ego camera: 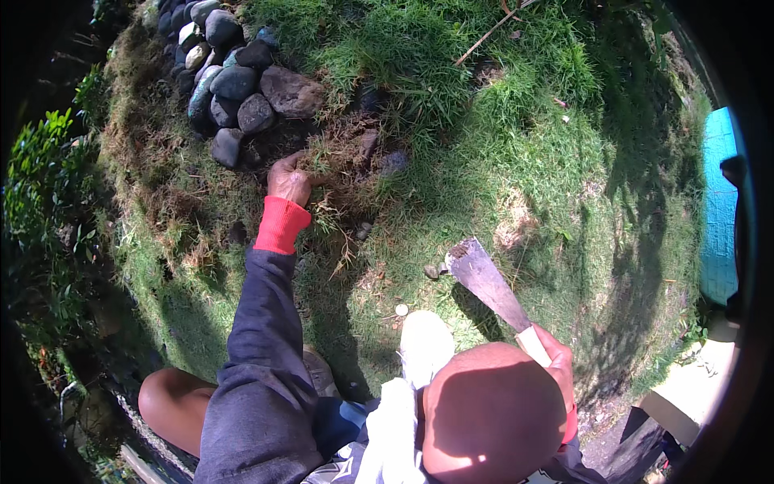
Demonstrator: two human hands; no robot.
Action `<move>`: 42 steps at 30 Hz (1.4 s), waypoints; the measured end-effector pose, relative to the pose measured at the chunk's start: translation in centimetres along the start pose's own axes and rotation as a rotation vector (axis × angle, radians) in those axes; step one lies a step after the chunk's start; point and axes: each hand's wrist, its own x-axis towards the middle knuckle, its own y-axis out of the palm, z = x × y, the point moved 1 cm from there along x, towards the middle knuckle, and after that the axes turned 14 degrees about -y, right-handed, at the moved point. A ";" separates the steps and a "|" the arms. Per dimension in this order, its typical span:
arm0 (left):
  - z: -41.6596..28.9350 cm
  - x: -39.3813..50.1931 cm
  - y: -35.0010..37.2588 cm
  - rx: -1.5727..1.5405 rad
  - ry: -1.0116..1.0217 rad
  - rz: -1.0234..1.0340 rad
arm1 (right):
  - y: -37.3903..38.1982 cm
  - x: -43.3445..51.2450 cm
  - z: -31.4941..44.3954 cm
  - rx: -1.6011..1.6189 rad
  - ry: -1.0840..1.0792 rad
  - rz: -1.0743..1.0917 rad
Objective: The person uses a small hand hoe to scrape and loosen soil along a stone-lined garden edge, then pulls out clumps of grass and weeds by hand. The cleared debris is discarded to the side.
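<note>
My left hand, in a dark sleeve with a red cuff, grips the edge of a clump of dry, matted grass beside a pile of dark rounded stones. Some fingertips are hidden in the clump. Bare dark soil shows between it and the stones. Lower right, my right hand holds a broad-bladed machete by its pale handle. The blade slants up and left over the lawn, with soil stuck to its blunt tip. My bent knee hides part of the right wrist and forearm.
Short grass surrounds my feet. Small stones lie near the blade tip. Leafy shrubs border the left side; a turquoise painted surface and a pale block stand at right. A dry stalk lies at the top.
</note>
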 end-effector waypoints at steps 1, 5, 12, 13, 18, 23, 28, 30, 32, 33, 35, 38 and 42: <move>-0.3 -0.4 0.2 -0.047 -0.026 0.004 | 1.1 1.2 0.5 0.042 -0.003 0.107; -2.3 -3.9 3.5 0.361 0.102 -0.162 | 7.1 7.7 -6.7 0.212 -0.051 0.199; -3.2 -6.6 9.5 0.615 0.341 -0.164 | 2.3 6.7 -10.9 0.387 -0.155 0.202; -2.8 -6.9 9.7 0.609 0.342 -0.142 | 1.4 5.8 -10.7 0.402 -0.084 0.187; -2.2 -6.3 9.8 0.790 0.232 -0.029 | -4.2 -1.9 -8.9 0.055 -0.055 0.048; -3.4 -3.0 8.4 0.390 -0.098 0.049 | -3.0 -1.9 -4.5 -0.066 -0.149 0.026; -3.7 -2.5 9.4 0.554 -0.016 0.068 | 3.8 7.5 -5.4 0.198 -0.095 0.206; -3.4 -2.7 9.8 0.486 -0.088 0.164 | 4.0 7.5 -8.4 0.183 0.048 0.132; -3.3 -2.6 9.5 0.505 -0.034 0.040 | 2.9 8.1 -11.0 0.322 -0.062 0.133; -3.2 -2.1 9.1 0.482 -0.103 0.089 | 2.2 7.7 -12.4 0.426 -0.083 0.147; -2.5 -1.7 8.5 0.478 -0.160 -0.010 | 0.3 6.5 -14.1 0.497 -0.097 0.159; -1.5 -0.2 8.0 0.371 -0.141 0.050 | -2.8 2.3 -13.9 0.354 0.043 0.049; -0.6 1.2 8.0 0.421 -0.150 0.064 | -5.1 -2.6 -9.1 0.121 -0.010 -0.038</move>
